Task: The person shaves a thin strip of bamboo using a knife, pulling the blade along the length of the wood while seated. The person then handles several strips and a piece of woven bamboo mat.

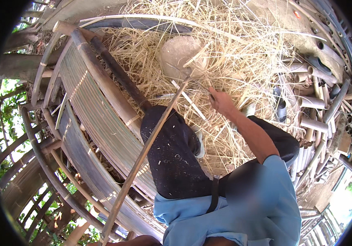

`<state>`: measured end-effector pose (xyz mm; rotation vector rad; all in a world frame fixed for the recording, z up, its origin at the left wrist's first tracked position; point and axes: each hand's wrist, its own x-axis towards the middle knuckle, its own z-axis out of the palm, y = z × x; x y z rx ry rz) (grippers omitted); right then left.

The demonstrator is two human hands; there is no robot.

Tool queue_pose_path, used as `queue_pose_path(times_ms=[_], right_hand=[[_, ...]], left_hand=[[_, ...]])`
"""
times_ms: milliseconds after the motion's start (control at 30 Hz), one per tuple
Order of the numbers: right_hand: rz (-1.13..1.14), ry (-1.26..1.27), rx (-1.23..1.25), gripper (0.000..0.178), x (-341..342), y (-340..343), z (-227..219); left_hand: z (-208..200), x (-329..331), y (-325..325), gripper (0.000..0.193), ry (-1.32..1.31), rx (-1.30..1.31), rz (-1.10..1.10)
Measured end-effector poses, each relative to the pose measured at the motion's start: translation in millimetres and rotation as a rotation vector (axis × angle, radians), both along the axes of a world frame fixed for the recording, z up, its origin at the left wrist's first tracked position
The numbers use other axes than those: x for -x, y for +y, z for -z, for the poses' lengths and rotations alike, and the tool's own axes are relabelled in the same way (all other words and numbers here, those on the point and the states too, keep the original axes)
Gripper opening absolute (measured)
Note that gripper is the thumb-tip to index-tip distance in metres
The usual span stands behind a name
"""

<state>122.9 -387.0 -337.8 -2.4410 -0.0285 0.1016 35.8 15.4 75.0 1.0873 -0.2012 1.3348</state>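
Observation:
A long brown bamboo strip (143,153) slants from the lower left, over my dark trouser leg, to the round chopping stump (180,57). At the picture's lower edge my left hand (109,243) shows only in part, closed around the strip's near end. My right hand (222,101) is closed on the handle of a knife (202,85) beside the strip's far end. The knife's blade is thin and hard to make out against the straw-coloured shavings. A short pale split piece (189,100) lies just left of my right hand.
Bamboo shavings (241,53) cover the ground around the stump. To my left runs a slatted bamboo bench (98,94) with a thick pole along its edge. Cut bamboo tubes (311,102) are stacked at the right. A long pale strip (163,17) lies at the far side.

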Motion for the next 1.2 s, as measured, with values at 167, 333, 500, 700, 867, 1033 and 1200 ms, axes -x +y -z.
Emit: queue_pose_path(times_ms=[167, 333, 500, 700, 867, 1033, 1200], right_hand=[[0.070, 0.038, 0.142, 0.019, 25.7, -13.5, 16.5], [0.232, 0.273, 0.173, 0.017, 40.2, -31.1, 15.8], [0.168, 0.187, 0.015, 0.019, 38.3, 15.7, -73.5], [-0.033, -0.108, -0.023, 0.019, 76.0, 125.6, -222.3], [-0.272, -0.420, -0.018, 0.019, 113.4, 174.1, -309.0], [-0.320, -0.477, -0.079, 0.020, 111.4, 178.0, -291.6], [-0.117, -0.294, 0.121, 0.016, 99.2, 154.3, -225.9]], left_hand=[[7.3, 14.5, 15.3, 0.038, 0.070, -0.081, 0.177], [-0.8, 1.1, -10.5, 0.057, -0.079, 0.129, 0.407], [-9.9, 2.3, -36.0, 0.050, -0.028, -0.038, 0.453], [-6.4, 18.2, -44.7, 0.023, -0.023, -0.145, 0.334], [-0.9, 27.2, -43.9, 0.026, 0.038, -0.133, 0.317], [-0.6, 30.3, -38.1, 0.027, 0.068, -0.117, 0.309], [-0.3, 23.4, -35.5, 0.029, 0.129, -0.118, 0.188]])
